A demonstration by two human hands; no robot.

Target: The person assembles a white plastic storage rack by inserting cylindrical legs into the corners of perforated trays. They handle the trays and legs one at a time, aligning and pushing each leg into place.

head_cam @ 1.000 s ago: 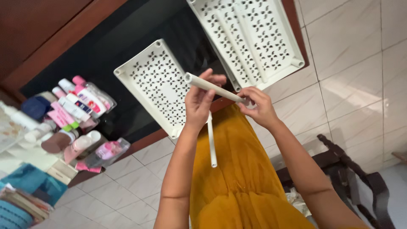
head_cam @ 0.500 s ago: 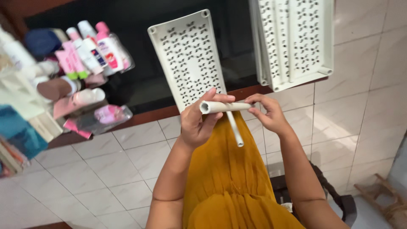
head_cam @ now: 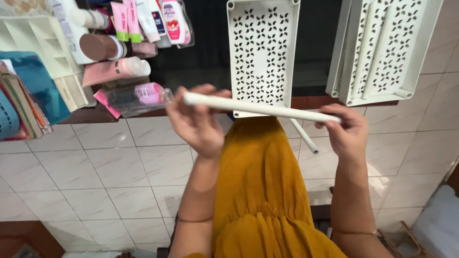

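Head view: hands (head_cam: pixel 198 122) hide both ends of white tube (head_cam: pixel 260 109).

Bright even light, soft shadows, slight motion blur on hands, wide-angle edge distortion.

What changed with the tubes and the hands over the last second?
The long white tube swung from a slant to nearly level, and the left hand slid out toward its left end, so the hands sit wider apart. The second tube now slants down from under the right hand. Unchanged: both hands grip the long tube, and the perforated trays lie on the dark surface.
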